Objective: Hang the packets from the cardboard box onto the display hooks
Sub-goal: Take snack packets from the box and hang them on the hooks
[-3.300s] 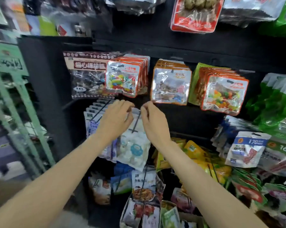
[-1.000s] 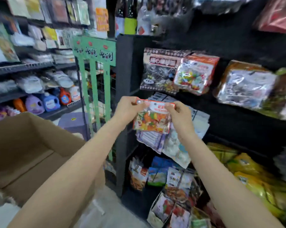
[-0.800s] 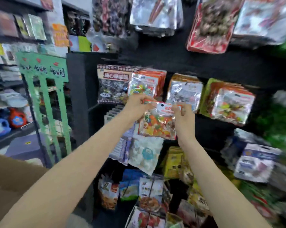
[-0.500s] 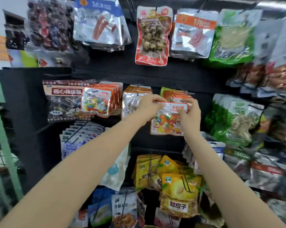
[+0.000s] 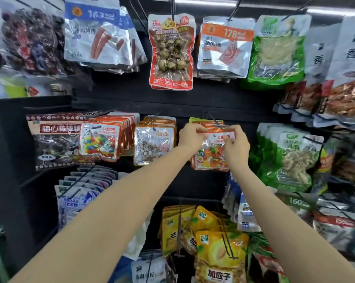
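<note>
I hold an orange-edged clear packet of coloured sweets [image 5: 211, 156] up against the black display rack. My left hand [image 5: 191, 135] pinches its top left corner and my right hand [image 5: 234, 146] pinches its top right edge. The packet's white header sits just below the tip of a black wire display hook [image 5: 218, 123], which carries a stack of matching orange packets [image 5: 209, 124] behind. I cannot tell whether the header hole is on the hook. The cardboard box is out of view.
Full hooks surround the spot: silver candy packets [image 5: 154, 146] and more orange packets [image 5: 103, 139] to the left, green packets [image 5: 288, 160] to the right, a red packet [image 5: 170, 52] above, yellow packets [image 5: 217, 252] below. Hook tips jut towards me.
I turned from the box side to the rack with the packet in both hands, then raised it and carried it right to the hook with the matching orange packets.
</note>
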The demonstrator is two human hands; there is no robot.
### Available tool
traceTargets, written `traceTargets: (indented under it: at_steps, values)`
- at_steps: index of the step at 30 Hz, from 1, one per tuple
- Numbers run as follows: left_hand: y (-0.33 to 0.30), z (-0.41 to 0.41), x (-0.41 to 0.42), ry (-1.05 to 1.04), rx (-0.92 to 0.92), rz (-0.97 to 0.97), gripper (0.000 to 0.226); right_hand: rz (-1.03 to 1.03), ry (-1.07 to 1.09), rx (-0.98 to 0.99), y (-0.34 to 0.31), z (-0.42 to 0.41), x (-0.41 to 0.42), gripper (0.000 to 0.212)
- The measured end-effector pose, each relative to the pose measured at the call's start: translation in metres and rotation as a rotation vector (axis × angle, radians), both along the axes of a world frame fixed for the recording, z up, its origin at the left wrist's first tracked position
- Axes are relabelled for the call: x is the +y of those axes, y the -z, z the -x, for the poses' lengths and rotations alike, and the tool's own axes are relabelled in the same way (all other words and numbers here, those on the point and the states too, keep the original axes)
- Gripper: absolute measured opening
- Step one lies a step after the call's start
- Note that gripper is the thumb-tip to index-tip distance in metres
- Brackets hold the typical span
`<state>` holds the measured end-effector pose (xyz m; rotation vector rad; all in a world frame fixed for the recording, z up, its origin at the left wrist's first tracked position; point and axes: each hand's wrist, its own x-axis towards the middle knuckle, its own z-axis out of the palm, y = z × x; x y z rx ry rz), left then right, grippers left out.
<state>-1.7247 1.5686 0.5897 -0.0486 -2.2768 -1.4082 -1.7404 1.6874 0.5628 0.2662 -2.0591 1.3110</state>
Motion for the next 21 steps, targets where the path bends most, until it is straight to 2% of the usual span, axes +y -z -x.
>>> traceTargets:
  at_steps: [6, 9, 11, 12, 15, 17, 21]
  values:
    - [0.010, 0.005, -0.001, 0.001, 0.059, 0.026, 0.020, -0.016, -0.005, 0.016, 0.010, 0.002, 0.009, 0.021]
    - [0.011, 0.005, -0.001, -0.068, 0.159, 0.195, 0.022, -0.081, 0.018, 0.045, 0.009, 0.003, 0.010, 0.023]
    - [0.014, 0.005, -0.005, -0.130, 0.273, 0.490, 0.036, -0.213, 0.006, 0.060, 0.013, 0.005, 0.014, 0.036]
    - [0.018, 0.005, -0.008, -0.122, 0.292, 0.670, 0.050, -0.304, -0.026, 0.059, 0.016, 0.007, 0.017, 0.049]
    - [0.030, 0.010, -0.019, 0.005, 0.128, 1.060, 0.101, -0.594, -0.149, -0.039, 0.020, 0.012, 0.026, 0.092]
    - [0.031, 0.018, -0.024, 0.031, 0.068, 1.125, 0.114, -0.725, -0.122, -0.076, 0.016, 0.020, 0.030, 0.104]
    - [0.030, 0.033, -0.016, -0.051, 0.048, 1.071, 0.108, -0.873, -0.005, -0.055, 0.007, 0.045, 0.027, 0.100]
